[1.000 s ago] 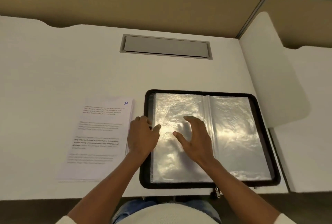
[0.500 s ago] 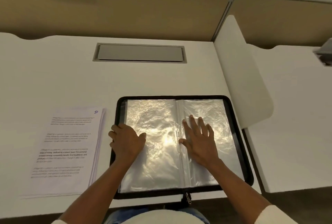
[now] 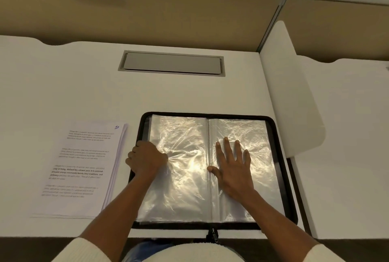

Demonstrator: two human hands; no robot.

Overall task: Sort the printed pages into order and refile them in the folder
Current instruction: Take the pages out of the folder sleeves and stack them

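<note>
Trouble may come from the crinkled sleeves point(image 3: 185, 188): the folder point(image 3: 281, 156) lies open at lower centre on the tabletop point(image 3: 189, 95), the left hand point(image 3: 147, 159) curled round its left edge and the right hand point(image 3: 233, 167) spread flat. Pages point(image 3: 84, 167), stacked at lower left, could snag or crease going in.
</note>
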